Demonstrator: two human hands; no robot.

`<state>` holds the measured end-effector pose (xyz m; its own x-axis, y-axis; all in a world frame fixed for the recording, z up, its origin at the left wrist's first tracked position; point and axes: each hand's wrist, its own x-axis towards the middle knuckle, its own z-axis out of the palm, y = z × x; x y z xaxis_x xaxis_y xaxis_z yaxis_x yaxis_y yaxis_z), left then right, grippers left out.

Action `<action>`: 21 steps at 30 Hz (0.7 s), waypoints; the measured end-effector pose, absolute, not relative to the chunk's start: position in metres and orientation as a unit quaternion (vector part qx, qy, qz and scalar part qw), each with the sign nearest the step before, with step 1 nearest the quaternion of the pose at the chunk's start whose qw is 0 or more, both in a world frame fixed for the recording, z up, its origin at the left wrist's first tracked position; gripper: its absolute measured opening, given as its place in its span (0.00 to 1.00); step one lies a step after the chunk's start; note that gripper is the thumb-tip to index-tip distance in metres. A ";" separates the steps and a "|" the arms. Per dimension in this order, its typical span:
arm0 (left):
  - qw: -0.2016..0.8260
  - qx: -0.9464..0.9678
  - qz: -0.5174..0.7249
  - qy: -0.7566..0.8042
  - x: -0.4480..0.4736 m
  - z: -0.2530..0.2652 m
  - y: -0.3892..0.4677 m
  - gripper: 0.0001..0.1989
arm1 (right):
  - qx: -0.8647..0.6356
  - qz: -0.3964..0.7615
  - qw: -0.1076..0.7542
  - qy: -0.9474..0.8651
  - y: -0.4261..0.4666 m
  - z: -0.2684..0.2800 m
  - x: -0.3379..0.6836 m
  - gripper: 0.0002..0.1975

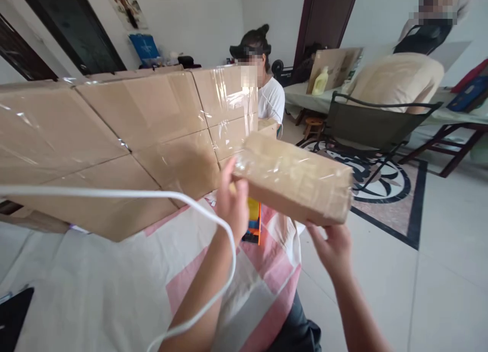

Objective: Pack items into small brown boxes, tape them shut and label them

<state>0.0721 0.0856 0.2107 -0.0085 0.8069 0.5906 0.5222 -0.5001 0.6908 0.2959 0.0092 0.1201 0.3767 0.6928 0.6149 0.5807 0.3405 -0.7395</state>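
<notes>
A long cardboard box [293, 174], its top crossed by shiny clear tape, is held up tilted in front of me, over the table's right edge. My left hand [233, 204] grips its left end, thumb on the near side. Under the opposite end, my right hand [333, 245] is closed on the lower corner, with some fingers hidden by the box. Behind my left hand an orange, yellow and blue object [253, 222] stands on the cloth, partly covered. A white cable [183, 195] runs across the view, in front of my left forearm.
Taped cardboard boxes [168, 108] form a wall on the left and ahead. A pink and white cloth [125, 275] covers the table. Beyond sits a person in a white shirt [271, 100]. At right are a chair [366, 123], another person and a long table with a yellow bottle [321, 81].
</notes>
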 end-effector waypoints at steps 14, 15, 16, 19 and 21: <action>0.442 0.732 0.380 0.353 0.204 0.113 0.085 0.31 | -0.759 0.138 0.435 -0.464 0.108 0.054 0.384 0.55; 0.441 0.743 0.392 0.316 0.185 0.104 0.067 0.29 | -0.765 0.136 0.427 -0.461 0.124 0.055 0.383 0.56; 0.438 0.743 0.406 0.302 0.165 0.095 0.051 0.26 | -0.771 0.131 0.422 -0.459 0.142 0.058 0.381 0.57; 0.432 0.751 0.406 0.291 0.109 0.070 0.025 0.18 | -0.762 0.135 0.425 -0.471 0.193 0.069 0.380 0.52; 0.421 0.766 0.378 0.305 0.081 0.057 0.024 0.14 | -0.740 0.131 0.457 -0.476 0.209 0.074 0.386 0.45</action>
